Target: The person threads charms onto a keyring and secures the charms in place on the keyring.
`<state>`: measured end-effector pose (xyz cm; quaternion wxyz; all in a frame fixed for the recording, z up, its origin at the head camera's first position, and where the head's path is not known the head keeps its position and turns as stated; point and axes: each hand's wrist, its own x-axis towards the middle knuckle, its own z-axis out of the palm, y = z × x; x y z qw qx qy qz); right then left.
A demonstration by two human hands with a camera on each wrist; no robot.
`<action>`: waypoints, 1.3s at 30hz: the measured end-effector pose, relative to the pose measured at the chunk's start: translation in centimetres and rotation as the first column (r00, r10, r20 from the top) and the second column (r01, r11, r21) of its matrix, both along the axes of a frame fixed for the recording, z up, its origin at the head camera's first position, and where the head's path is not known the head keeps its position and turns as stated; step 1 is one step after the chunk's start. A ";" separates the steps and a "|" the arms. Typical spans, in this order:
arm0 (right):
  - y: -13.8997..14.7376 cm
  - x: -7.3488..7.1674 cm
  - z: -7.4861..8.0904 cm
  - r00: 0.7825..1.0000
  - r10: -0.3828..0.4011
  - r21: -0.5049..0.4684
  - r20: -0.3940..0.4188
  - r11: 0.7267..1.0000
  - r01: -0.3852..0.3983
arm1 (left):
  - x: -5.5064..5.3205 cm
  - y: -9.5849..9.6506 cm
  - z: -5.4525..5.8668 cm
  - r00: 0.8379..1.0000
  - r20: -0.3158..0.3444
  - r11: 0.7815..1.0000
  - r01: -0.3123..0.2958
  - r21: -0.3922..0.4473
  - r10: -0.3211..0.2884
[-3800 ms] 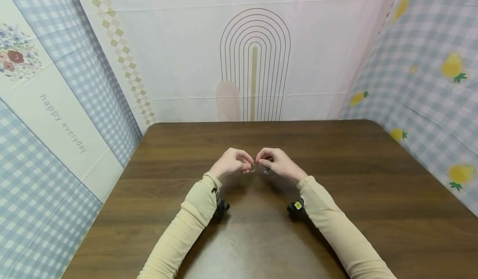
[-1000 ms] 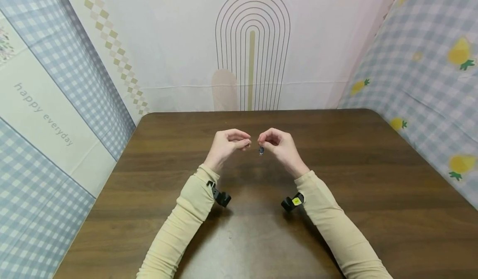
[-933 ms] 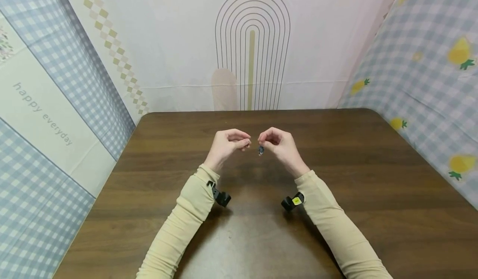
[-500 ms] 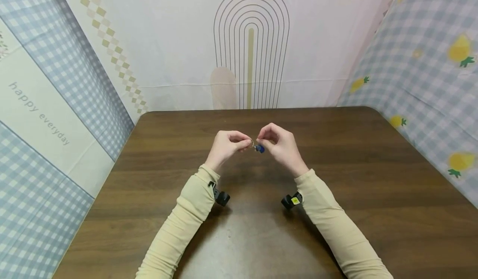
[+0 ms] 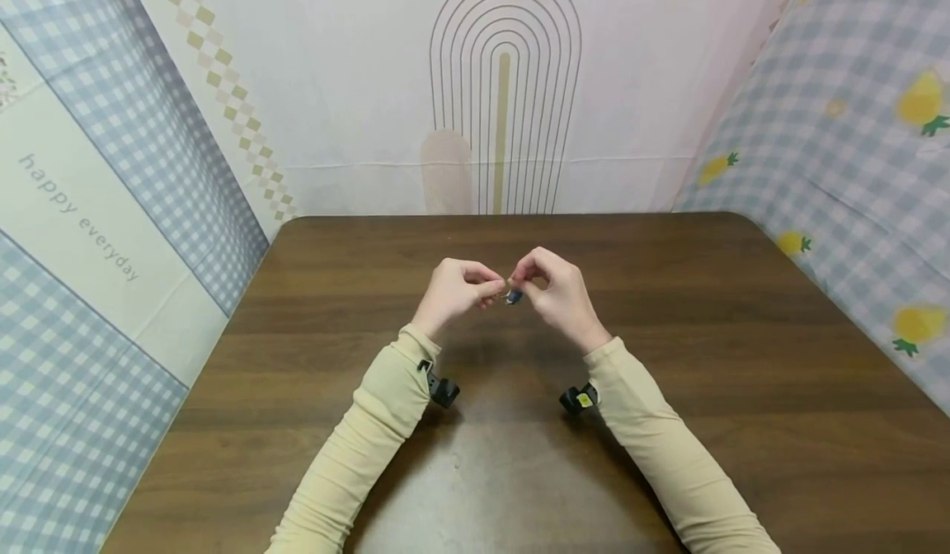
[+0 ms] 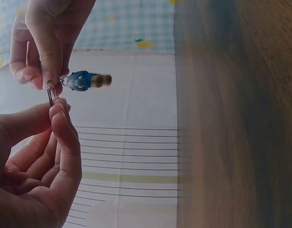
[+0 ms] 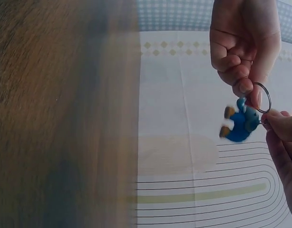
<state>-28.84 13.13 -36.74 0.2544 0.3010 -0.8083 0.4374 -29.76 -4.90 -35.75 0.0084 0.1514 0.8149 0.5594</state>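
Over the table my left hand [image 5: 458, 292] pinches a thin metal key ring [image 7: 263, 96] between thumb and fingertips. My right hand [image 5: 555, 294] pinches the small metal loop on top of a blue figurine charm [image 6: 84, 80] with orange-brown feet. In the right wrist view the charm [image 7: 241, 124] hangs just beside the ring, its loop right at the ring's lower edge. Both sets of fingertips nearly meet, seen close up in the left wrist view, where the ring [image 6: 51, 92] spans between them. Whether the loop is threaded on the ring, I cannot tell.
A dark brown wooden table [image 5: 475, 471] lies below the hands. Behind it hangs a white cloth [image 5: 356, 84] with an arch print, and checked cloths [image 5: 853, 232] flank both sides. A black wrist camera [image 5: 443, 391] sits on the left sleeve, another camera [image 5: 576, 399] on the right.
One second ago a gap stood between the hands, with the charm hanging under the right one. The hands have since drawn together, and the ring and charm now meet between them.
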 end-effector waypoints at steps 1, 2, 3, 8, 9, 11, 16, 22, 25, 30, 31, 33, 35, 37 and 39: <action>0.0 0.0 0.0 1.000 0.000 0.003 -0.001 1.000 0.000 | 0.0 0.0 0.1 1.000 -0.002 1.000 0.000 -0.014 0.000; 0.1 0.0 0.0 1.000 0.000 0.007 -0.003 1.000 0.000 | 0.0 0.0 0.1 1.000 -0.004 1.000 0.001 -0.026 -0.001; 0.1 0.0 0.0 1.000 0.001 0.009 -0.003 1.000 -0.001 | -0.1 0.1 0.2 1.000 -0.007 0.999 0.002 -0.035 -0.003; 0.1 -0.1 0.2 1.000 0.006 0.031 -0.010 0.999 -0.006 | -0.1 0.1 0.5 0.999 -0.034 0.995 0.020 -0.099 -0.024; 0.1 -0.1 0.2 1.000 0.009 0.034 -0.003 0.999 -0.009 | -0.1 0.1 0.6 0.999 -0.038 0.993 0.028 -0.112 -0.032; 0.2 -0.1 0.2 0.999 0.028 0.028 0.031 0.999 -0.029 | -0.1 0.1 0.6 0.998 -0.033 0.991 0.042 -0.125 -0.047; 0.7 -0.2 0.3 0.975 0.124 -0.069 0.187 0.991 -0.113 | 0.0 0.0 0.7 0.997 0.002 0.991 0.076 -0.107 -0.077; 0.8 -0.4 0.3 0.952 0.213 -0.168 0.220 0.969 -0.178 | 0.1 -0.3 0.7 0.990 -0.053 0.984 0.120 -0.132 -0.128; 0.7 -0.5 0.1 0.957 0.219 -0.191 0.188 0.964 -0.183 | 0.0 -0.5 0.6 0.984 -0.088 0.982 0.140 -0.126 -0.152; 0.2 0.9 1.3 0.970 0.165 -0.234 0.176 0.965 -0.121 | 0.1 -0.2 0.5 0.971 -0.135 0.978 0.187 -0.093 -0.198; 0.1 1.1 1.6 0.971 0.158 -0.249 0.179 0.962 -0.111 | 0.2 -0.1 0.5 0.969 -0.144 0.978 0.190 -0.086 -0.201; 0.1 1.4 1.8 0.971 0.158 -0.282 0.178 0.954 -0.103 | 0.3 0.2 0.3 0.973 -0.145 0.983 0.174 -0.060 -0.181; 0.1 1.4 1.7 0.972 0.160 -0.311 0.173 0.945 -0.101 | 0.3 0.3 0.2 0.979 -0.137 0.988 0.150 -0.024 -0.152; 0.0 1.4 1.7 0.973 0.165 -0.327 0.160 0.939 -0.106 | 0.3 0.4 0.1 0.984 -0.122 0.992 0.129 0.012 -0.126; 0.0 1.5 1.6 0.976 0.168 -0.327 0.141 0.938 -0.115 | 0.2 0.4 0.0 0.989 -0.098 0.992 0.113 0.049 -0.108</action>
